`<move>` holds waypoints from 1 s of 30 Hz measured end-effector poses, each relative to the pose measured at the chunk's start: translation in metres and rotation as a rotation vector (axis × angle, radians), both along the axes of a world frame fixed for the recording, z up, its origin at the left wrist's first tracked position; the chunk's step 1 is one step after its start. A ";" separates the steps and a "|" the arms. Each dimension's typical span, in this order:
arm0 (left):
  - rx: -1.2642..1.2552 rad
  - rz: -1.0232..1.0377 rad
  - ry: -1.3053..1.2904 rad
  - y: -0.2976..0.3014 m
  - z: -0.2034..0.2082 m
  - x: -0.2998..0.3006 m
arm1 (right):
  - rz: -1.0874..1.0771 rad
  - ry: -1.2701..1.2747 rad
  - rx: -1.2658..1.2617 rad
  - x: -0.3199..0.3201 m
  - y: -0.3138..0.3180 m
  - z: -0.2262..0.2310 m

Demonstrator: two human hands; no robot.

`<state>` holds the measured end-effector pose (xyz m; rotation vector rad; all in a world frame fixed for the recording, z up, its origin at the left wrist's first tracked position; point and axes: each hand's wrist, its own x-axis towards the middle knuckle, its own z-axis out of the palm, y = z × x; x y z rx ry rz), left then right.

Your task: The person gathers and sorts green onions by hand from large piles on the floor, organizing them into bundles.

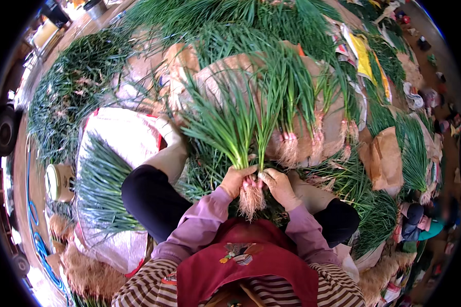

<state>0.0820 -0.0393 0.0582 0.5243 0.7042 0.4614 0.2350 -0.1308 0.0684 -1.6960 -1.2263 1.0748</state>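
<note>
My left hand [236, 180] is wrapped round a bunch of spring onions [234, 135] just above the roots. Its pale, stringy roots [251, 201] hang toward me, and the green leaves fan out away from me. Close beside it, my right hand [280, 188] pinches a thinner spring onion stalk [262, 140] near its base, against the bunch. Beyond my hands, several small root-trimmed or rooted bunches of spring onions [289, 146] lie side by side on a brown sack [230, 69]. Loose spring onions [343, 179] lie under and around my bent legs.
At left, a white sack [119, 128] bears a pile of spring onions [105, 184]. A pale bucket [60, 182] and a blue hose [36, 238] are farther left. Large green heaps [82, 77] spread beyond. At right are a brown paper bag [386, 158] and a person [417, 222].
</note>
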 end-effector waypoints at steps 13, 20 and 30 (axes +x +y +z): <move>0.003 -0.041 0.102 -0.021 -0.013 -0.006 | -0.248 -0.493 -0.175 0.026 0.083 -0.039; 0.032 0.058 0.216 -0.031 -0.023 -0.002 | -0.514 0.445 -0.146 -0.005 0.062 -0.028; 0.017 -0.117 0.102 -0.007 -0.024 -0.019 | -0.163 0.095 -0.459 0.034 0.005 -0.028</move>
